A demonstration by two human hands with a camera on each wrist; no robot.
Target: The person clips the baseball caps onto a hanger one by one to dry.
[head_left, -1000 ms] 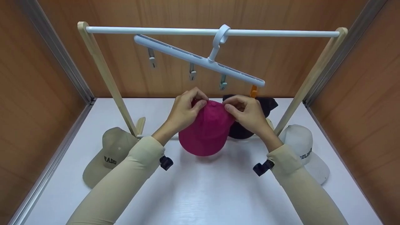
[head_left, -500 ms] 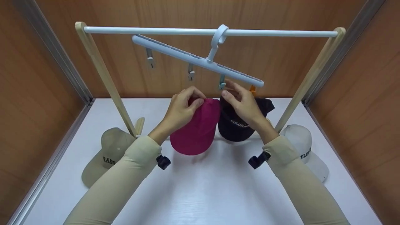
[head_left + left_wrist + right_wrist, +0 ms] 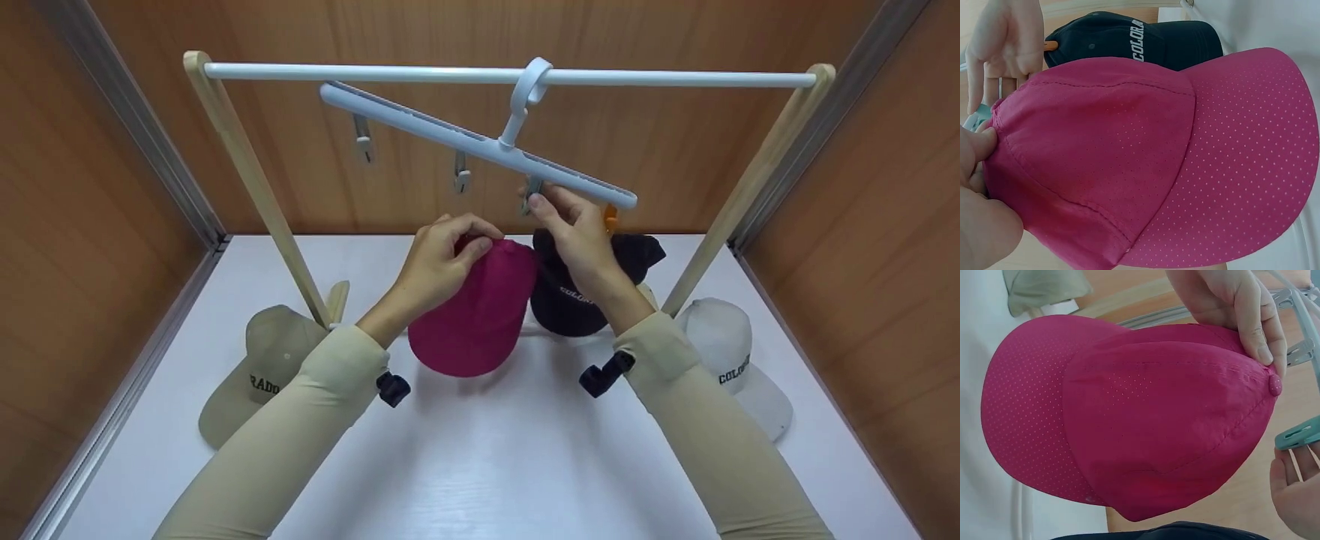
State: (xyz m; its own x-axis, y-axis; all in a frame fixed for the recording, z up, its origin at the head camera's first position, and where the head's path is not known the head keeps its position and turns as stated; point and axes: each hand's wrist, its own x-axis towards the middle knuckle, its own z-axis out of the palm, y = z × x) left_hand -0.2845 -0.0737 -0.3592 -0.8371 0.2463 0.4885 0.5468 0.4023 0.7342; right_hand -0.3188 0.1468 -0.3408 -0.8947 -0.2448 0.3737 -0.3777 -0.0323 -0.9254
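Note:
My left hand pinches the crown of a magenta baseball cap near its top button. The cap hangs brim down above the table. My right hand is raised to a teal clip under the pale blue hanger, thumb in front and fingers behind it. In the right wrist view its fingertips touch the clip. To the right, a black cap with white lettering hangs from an orange clip, partly hidden by my right hand.
The hanger tilts down to the right from a white rod on a wooden-legged rack. Two grey clips, one a left clip, hang from it. A beige cap lies left on the white table, a light grey cap right.
My right hand has let go of the magenta cap and moved up to the teal clip. My left hand still holds the cap, which has shifted slightly left.

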